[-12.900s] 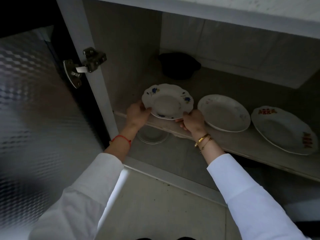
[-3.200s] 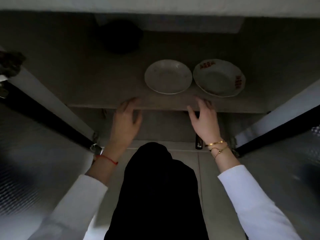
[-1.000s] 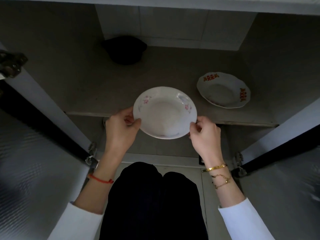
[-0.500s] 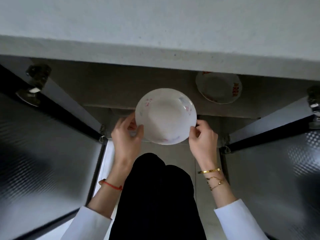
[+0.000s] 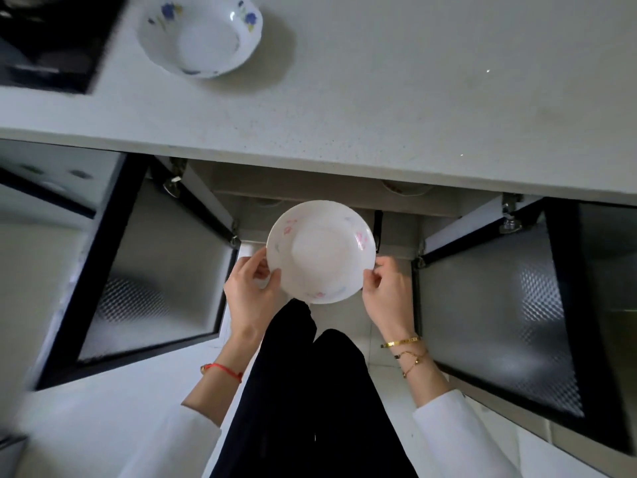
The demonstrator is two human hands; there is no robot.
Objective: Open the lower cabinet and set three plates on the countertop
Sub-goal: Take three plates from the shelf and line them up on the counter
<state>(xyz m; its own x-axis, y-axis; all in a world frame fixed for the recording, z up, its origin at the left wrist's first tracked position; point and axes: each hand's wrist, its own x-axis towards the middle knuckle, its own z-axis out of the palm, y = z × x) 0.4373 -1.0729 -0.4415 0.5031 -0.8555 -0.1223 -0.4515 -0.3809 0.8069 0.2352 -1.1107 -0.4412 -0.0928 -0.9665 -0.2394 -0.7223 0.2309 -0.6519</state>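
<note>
- Plate (image 5: pixel 320 251) with pink flowers sits between my two hands, level and face up, out in front of the open cabinet (image 5: pixel 310 194) and above my legs (image 5: pixel 310 391).
- My left hand (image 5: pixel 250 288) pinches its left rim, thumb on top and fingers curled beneath; my right hand (image 5: pixel 387 291) grips the right rim the same way. Both hands are closed on the plate, neither is free.
- Countertop (image 5: pixel 413 108) lies straight ahead of the plate and above it; its front edge runs crosswise just past the far rim. That is the relation my next move turns on, as I judge it: the plate has to rise clear of that edge, then go forward.
- Being round, the plate has no long axis to line up, so I only need to keep it level. My hands are about equally near the counter, so neither one leads.
- One blue-flowered plate (image 5: pixel 201 32) already rests on the countertop, far left, near a dark hob (image 5: pixel 48 43). Bare counter lies to its right, directly ahead of me.
- A sliver of another plate (image 5: pixel 406 189) shows on the shelf under the counter edge, on the right.
- By my count this is the second of three, not yet set down.
- Both doors stand open, one on my left (image 5: pixel 155 270) and one on my right (image 5: pixel 499 322).
</note>
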